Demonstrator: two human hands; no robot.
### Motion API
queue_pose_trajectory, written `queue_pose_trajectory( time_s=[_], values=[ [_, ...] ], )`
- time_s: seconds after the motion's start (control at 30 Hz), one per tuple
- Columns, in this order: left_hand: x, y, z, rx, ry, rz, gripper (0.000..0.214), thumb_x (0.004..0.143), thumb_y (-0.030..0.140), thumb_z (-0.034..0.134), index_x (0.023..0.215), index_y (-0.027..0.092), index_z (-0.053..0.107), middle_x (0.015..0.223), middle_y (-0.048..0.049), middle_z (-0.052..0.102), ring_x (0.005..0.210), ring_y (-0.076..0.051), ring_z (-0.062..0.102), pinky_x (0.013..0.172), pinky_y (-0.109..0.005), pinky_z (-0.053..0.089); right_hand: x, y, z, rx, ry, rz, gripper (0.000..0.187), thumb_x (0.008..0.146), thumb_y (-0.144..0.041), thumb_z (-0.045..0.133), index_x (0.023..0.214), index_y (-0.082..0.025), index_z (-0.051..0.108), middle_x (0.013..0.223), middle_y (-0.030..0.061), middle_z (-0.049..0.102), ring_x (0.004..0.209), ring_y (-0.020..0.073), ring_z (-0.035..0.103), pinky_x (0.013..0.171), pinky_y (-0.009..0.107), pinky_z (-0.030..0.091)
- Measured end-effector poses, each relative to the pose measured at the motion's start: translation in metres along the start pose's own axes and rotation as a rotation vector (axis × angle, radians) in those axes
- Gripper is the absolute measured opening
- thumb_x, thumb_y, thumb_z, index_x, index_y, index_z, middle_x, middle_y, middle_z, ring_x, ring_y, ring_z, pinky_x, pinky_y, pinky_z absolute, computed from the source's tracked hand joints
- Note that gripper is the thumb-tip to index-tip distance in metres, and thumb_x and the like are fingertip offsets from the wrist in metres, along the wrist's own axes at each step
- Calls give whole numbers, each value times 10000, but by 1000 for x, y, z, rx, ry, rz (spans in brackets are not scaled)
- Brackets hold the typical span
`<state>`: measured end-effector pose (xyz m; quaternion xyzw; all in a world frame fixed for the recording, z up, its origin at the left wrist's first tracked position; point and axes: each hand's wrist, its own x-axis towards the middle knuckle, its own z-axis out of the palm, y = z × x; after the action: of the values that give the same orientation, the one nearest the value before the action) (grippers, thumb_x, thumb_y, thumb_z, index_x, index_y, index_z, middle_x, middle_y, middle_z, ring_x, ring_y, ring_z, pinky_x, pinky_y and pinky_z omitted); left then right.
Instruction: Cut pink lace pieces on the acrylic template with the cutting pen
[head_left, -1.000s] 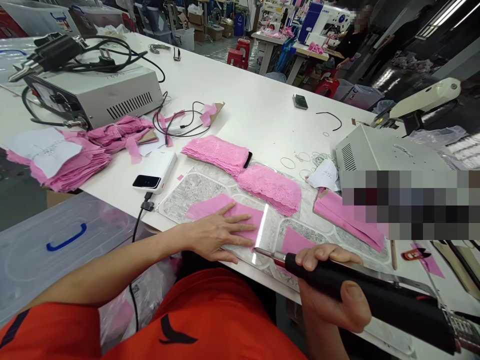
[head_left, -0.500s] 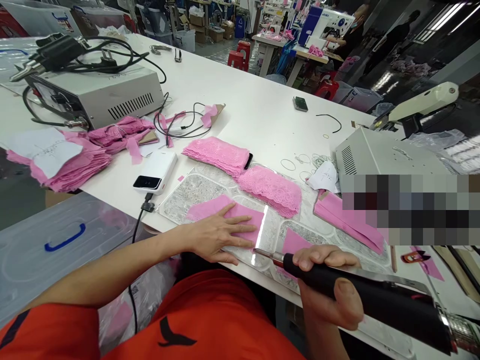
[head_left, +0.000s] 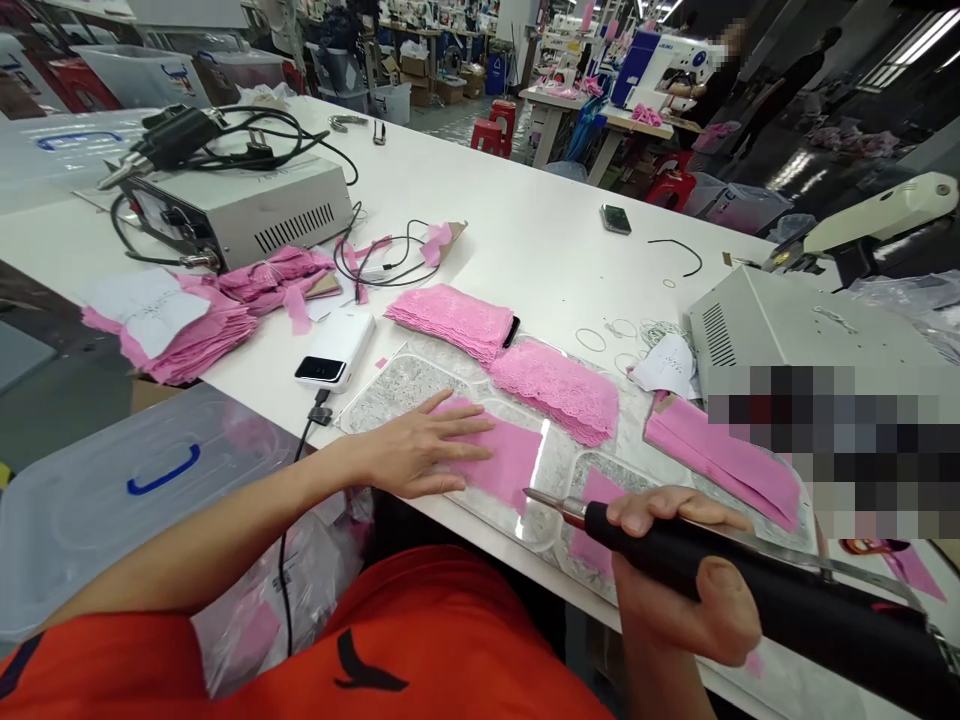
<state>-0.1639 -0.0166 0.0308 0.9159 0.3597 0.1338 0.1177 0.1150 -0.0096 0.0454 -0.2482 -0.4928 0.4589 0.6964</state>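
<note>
My left hand (head_left: 416,445) lies flat with its fingers spread on a pink fabric piece (head_left: 506,455), covering its left part. That fabric rests on a clear, patterned mat (head_left: 390,385) on the white table. In my right hand (head_left: 690,570) is a black handpiece (head_left: 795,600), gripped with a thumb on its side. Its pointed metal tip (head_left: 551,500) reaches the lower right edge of the fabric; whether it touches cannot be made out. Another pink fabric piece (head_left: 600,510) lies beneath the handpiece, partly hidden. Beyond are a pink lace stack (head_left: 450,320) and a second lace stack (head_left: 559,390).
A white power bank (head_left: 337,350) with a cable stands left of the mat. Grey machine boxes sit far left (head_left: 247,210) and right (head_left: 795,315). Folded pink fabric (head_left: 724,460) lies at right, pink bundles (head_left: 187,325) at left. A phone (head_left: 615,219) lies farther back.
My left hand has slid left over the fabric, and the fabric end that stuck out to its left no longer shows. The handpiece tip stays near the same edge. The view has shifted slightly.
</note>
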Motion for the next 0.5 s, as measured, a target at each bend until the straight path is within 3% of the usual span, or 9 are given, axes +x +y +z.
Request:
queue_pose_trajectory(
  time_s=[0.2, 0.5],
  values=[
    [-23, -15, 0, 58, -28, -79, 396, 980, 360, 441, 1348, 238, 519, 1491, -99, 404, 1420, -279, 302, 1171, -560, 10, 6, 14, 8, -61, 8, -35, 191, 674, -243, 507, 826, -170, 596, 736, -1, 573, 525, 138, 573, 502, 347, 500],
    [-33, -30, -1, 125, 38, -123, 348, 1003, 345, 399, 1279, 233, 580, 1431, -80, 492, 1363, -276, 406, 1169, -562, 51, 11, 11, -1, -127, 43, -49, 213, 605, -252, 507, 776, -169, 602, 693, 1, 580, 494, 142, 552, 454, 338, 481]
  ],
)
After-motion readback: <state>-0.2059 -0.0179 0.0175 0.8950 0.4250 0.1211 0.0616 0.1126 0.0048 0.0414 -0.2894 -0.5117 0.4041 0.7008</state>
